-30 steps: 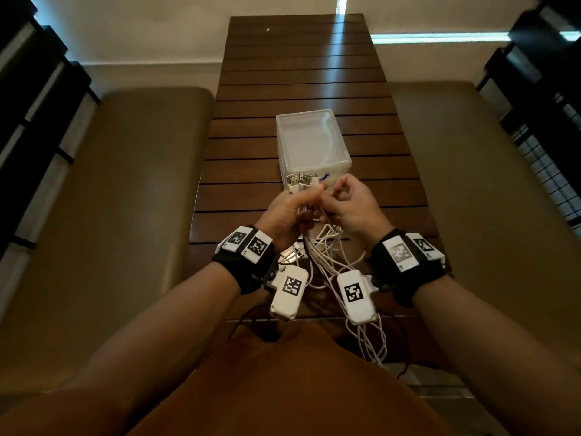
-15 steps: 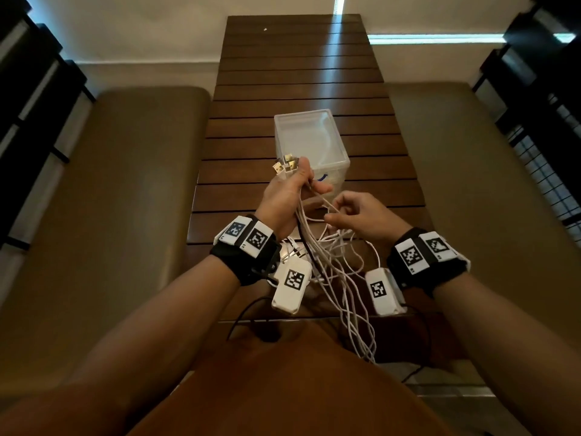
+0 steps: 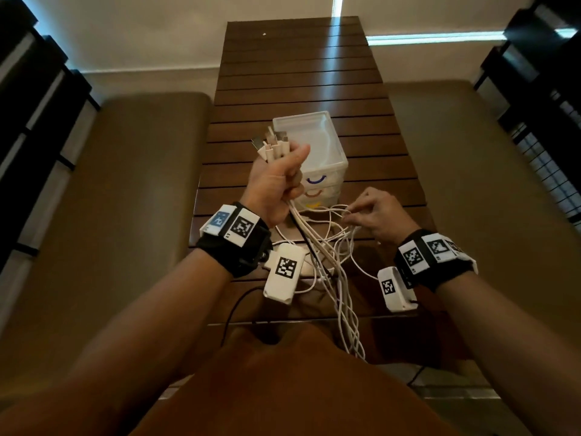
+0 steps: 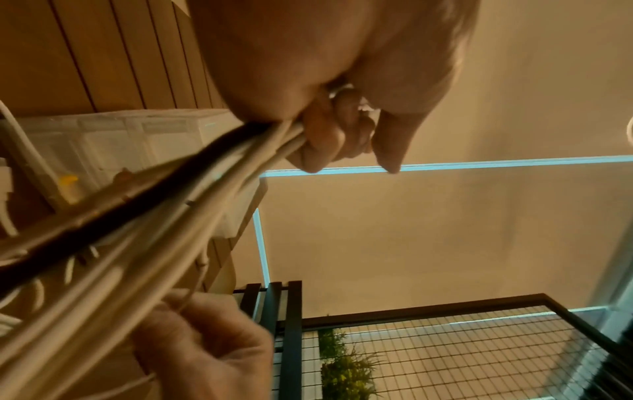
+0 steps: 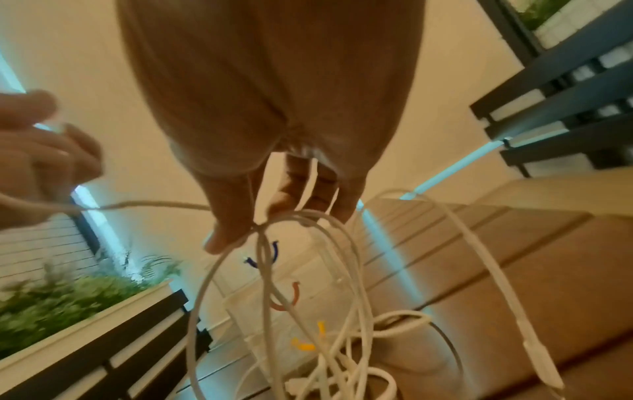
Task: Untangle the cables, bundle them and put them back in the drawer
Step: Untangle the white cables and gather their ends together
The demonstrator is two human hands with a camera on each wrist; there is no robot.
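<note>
My left hand (image 3: 278, 180) is raised in a fist around a bunch of white cables (image 3: 327, 256) and one black one, with their plug ends (image 3: 270, 146) sticking out above the fist. In the left wrist view the strands (image 4: 192, 189) run out from under my curled fingers (image 4: 329, 135). My right hand (image 3: 369, 212), lower and to the right, pinches loops of thin white cable (image 5: 308, 216) between thumb and fingertips. The rest of the cables hang tangled over the table's near edge. The white plastic drawer unit (image 3: 317, 152) stands behind my left hand.
The slatted dark wooden table (image 3: 298, 73) runs away from me, with padded benches (image 3: 125, 184) on both sides. Dark slatted railings (image 3: 31, 105) stand at the far left and right. White wrist devices (image 3: 284, 272) hang under both wrists.
My left hand has risen and moved left with the plug ends. My right hand has slid down and to the right along the cables, so the hands are now apart.
</note>
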